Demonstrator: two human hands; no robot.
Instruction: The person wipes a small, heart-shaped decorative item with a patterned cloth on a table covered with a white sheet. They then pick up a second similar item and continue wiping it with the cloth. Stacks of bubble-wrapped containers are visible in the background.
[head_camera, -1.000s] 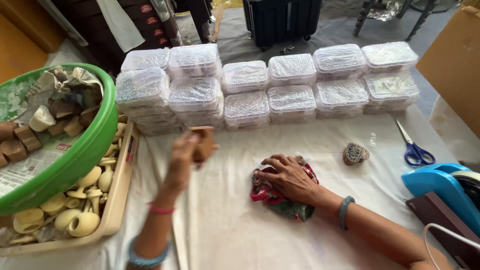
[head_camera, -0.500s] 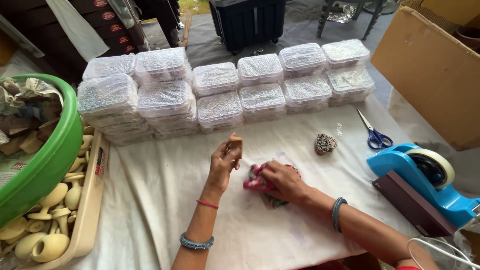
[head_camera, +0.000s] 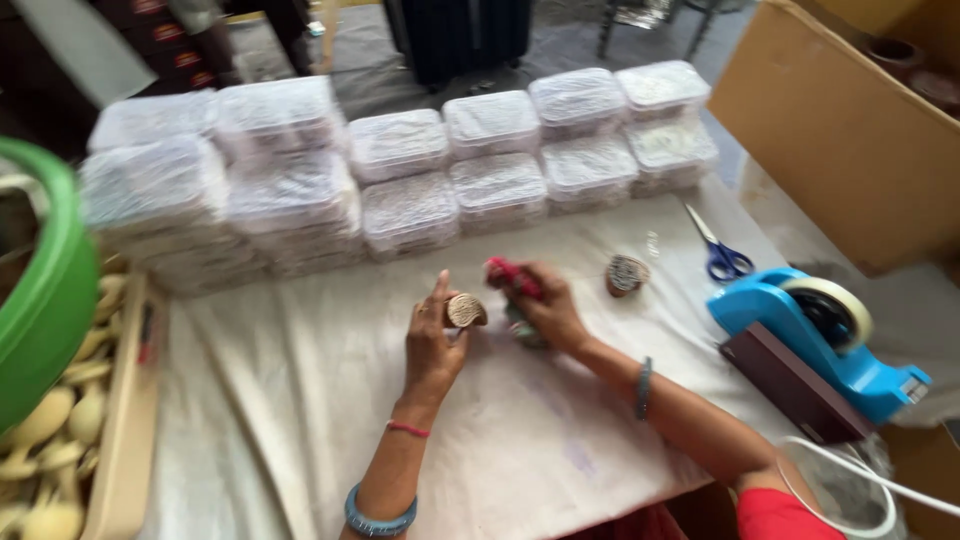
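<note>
— Across the cloth-covered worktop, what stands largest?
— Stacked clear boxes, then a blue tape dispenser.
— And the hands?
— Left hand, grip clamped on a small carved wooden block above mid-worktop; right hand clutches a red cloth.

Blue tape dispenser, scissors, stacked clear boxes, green tub

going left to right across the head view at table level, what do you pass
green tub → tray of cream wooden pieces → left hand holding a small carved wooden block → right hand with red cloth → second carved block → blue scissors → blue tape dispenser
</note>
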